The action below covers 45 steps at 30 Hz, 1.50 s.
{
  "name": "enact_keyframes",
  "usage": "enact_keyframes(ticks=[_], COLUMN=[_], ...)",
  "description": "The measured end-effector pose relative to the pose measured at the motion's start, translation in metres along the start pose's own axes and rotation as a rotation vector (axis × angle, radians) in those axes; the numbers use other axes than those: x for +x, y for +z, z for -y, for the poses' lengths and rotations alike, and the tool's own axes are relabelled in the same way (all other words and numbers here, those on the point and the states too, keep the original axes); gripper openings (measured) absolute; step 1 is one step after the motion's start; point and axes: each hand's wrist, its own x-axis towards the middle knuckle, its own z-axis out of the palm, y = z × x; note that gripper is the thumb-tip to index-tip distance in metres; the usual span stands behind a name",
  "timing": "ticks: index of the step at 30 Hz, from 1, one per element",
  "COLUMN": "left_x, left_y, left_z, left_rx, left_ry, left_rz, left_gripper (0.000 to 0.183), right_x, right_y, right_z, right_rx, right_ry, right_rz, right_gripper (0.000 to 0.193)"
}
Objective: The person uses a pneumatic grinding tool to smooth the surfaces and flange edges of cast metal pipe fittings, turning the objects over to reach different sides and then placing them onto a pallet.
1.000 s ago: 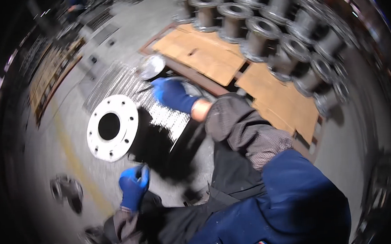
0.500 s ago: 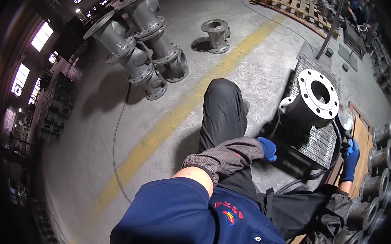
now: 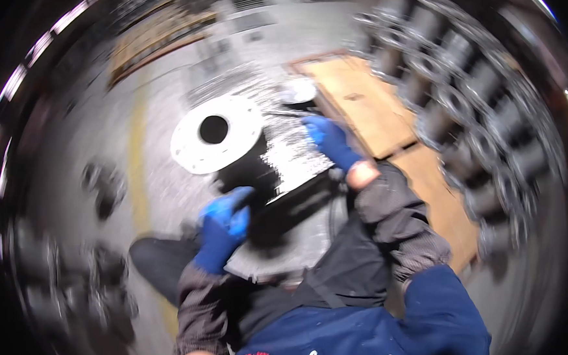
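A flanged pipe casting [image 3: 184, 144] with a pale, bolt-holed ring face and a dark body stands on a bright, textured metal plate [image 3: 296, 160] in front of me. My left hand [image 3: 225, 221], in a blue glove, is beside the casting's near side, thumb and fingers apart with nothing seen between them. To the right of the plate, my right hand [image 3: 328, 141], also gloved in blue, has its fingers bent around the end of a thin dark object [image 3: 285, 113], whose kind is blurred. Just beyond that hand is a whitish round thing [image 3: 298, 91].
Wooden boards [image 3: 364, 101] lie to the right, with rows of grey flanged castings [image 3: 448, 102] beyond them. More castings [image 3: 76, 281] stand at the left, and one [image 3: 104, 182] is near the yellow floor line [image 3: 138, 154]. A pallet [image 3: 158, 39] lies far left.
My view has swung to the right, blurring the picture. My left hand has risen from near my knee to the casting's near side, its fingers now apart. My right hand stays beside the plate.
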Motion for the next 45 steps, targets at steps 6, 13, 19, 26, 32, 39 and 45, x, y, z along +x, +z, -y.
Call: enact_keyframes(ticks=[6, 13, 19, 26, 32, 39, 45], left_x=[0.084, 0.069, 0.064, 0.049, 0.047, 0.118, 0.093], left_y=[-0.070, -0.043, -0.042, -0.052, -0.096, -0.092, -0.084], left_z=[-0.124, -0.080, -0.057, -0.044, -0.027, 0.060, 0.190], left_rx=[-0.113, -0.031, -0.007, 0.002, 0.137, 0.054, -0.497], left_ry=[0.549, 0.546, 0.486, 0.439, 0.358, 0.244, -0.710], left_rz=[-0.037, 0.072, 0.047, -0.046, -0.479, -0.443, -0.252], left_gripper=[0.051, 0.045, 0.040, 0.035, 0.031, 0.024, 0.045], right_x=[-0.022, -0.017, -0.006, -0.002, 0.001, 0.030, 0.032], right_y=[-0.007, 0.002, 0.014, 0.015, 0.017, 0.004, 0.014], right_z=[0.031, 0.034, 0.038, 0.041, 0.014, 0.031, 0.056], right_rx=[-0.237, -0.225, -0.215, -0.215, 0.011, 0.490, 0.532], right_ry=[0.146, 0.325, 0.225, 0.237, 0.240, 0.617, 0.641], right_rz=[-0.097, -0.186, -0.154, -0.130, -0.132, 0.042, 0.144], right_gripper=[0.017, 0.024, 0.024, 0.021, 0.018, 0.020, 0.024])
